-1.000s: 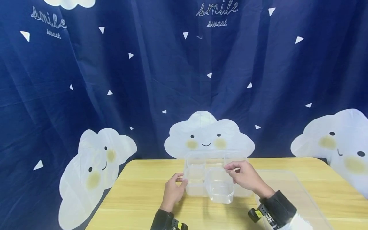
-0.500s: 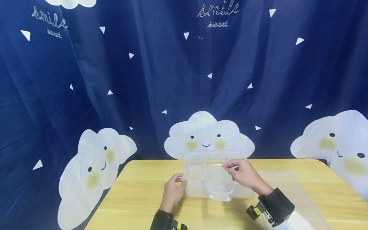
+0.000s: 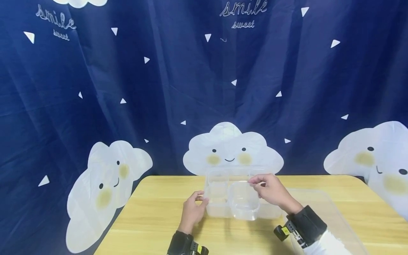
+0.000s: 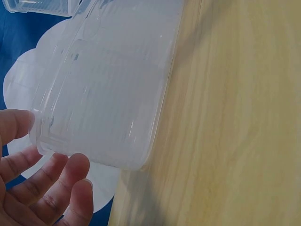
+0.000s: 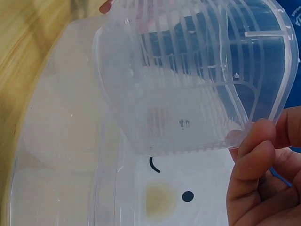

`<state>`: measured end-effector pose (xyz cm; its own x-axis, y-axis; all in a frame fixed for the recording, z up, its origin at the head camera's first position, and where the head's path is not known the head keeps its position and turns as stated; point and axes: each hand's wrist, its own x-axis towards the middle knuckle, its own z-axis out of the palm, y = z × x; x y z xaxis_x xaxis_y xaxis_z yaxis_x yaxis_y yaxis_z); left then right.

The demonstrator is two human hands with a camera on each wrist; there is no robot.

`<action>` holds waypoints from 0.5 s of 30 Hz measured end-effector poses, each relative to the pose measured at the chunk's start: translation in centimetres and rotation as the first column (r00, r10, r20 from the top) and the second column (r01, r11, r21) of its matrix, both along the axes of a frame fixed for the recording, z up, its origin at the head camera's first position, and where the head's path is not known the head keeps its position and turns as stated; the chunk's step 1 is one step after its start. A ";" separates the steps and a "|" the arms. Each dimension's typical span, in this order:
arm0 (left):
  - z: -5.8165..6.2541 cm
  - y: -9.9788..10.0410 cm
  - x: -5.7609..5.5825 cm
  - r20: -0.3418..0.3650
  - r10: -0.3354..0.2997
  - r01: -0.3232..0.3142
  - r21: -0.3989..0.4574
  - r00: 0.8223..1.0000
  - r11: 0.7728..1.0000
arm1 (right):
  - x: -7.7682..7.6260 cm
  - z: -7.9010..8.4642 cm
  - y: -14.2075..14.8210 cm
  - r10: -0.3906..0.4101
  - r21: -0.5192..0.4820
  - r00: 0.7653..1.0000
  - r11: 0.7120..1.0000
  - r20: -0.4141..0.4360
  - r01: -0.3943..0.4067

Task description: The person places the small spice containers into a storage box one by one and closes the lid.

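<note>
A large clear plastic storage box (image 3: pixel 216 209) with inner compartments stands on the table. My left hand (image 3: pixel 193 209) holds its left end, thumb on one side of the corner and fingers on the other, as the left wrist view shows (image 4: pixel 51 188). In front of the box's middle, partly over it, is a smaller clear ribbed bin (image 3: pixel 244 202). My right hand (image 3: pixel 272 191) pinches this bin's rim at its right corner; in the right wrist view the ribbed bin (image 5: pixel 188 70) hangs tilted from thumb and fingers. The clear plastic makes the inner walls hard to make out.
A flat clear sheet or lid (image 3: pixel 322 209) lies on the right of the wooden table (image 3: pixel 143 219), under the right forearm. Behind the table hangs a dark blue curtain (image 3: pixel 191 88) with white clouds.
The small bin in my right hand has moved slightly up and back against the larger box, and the right hand has risen with it. My left hand stays at the box's left end.
</note>
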<state>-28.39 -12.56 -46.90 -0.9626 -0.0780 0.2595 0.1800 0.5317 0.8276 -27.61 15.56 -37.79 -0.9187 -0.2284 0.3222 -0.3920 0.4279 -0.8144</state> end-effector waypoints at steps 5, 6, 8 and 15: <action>0.0 0.0 -0.2 -0.002 0.000 0.000 -0.004 1.000 1.000 | -0.1 0.1 0.2 -0.001 -0.003 1.000 1.000 -0.001 0.001; 0.0 0.0 -0.2 0.000 0.002 -0.002 -0.006 1.000 1.000 | -0.2 0.0 0.3 -0.003 -0.001 1.000 1.000 -0.001 0.003; -0.1 0.1 -0.3 0.002 0.002 -0.002 -0.006 1.000 1.000 | -0.3 -0.1 0.4 -0.015 0.008 1.000 1.000 0.007 0.014; -0.2 0.0 -0.4 0.017 -0.001 0.001 0.008 1.000 1.000 | -0.6 -0.1 0.5 -0.040 0.021 0.999 0.999 0.020 0.040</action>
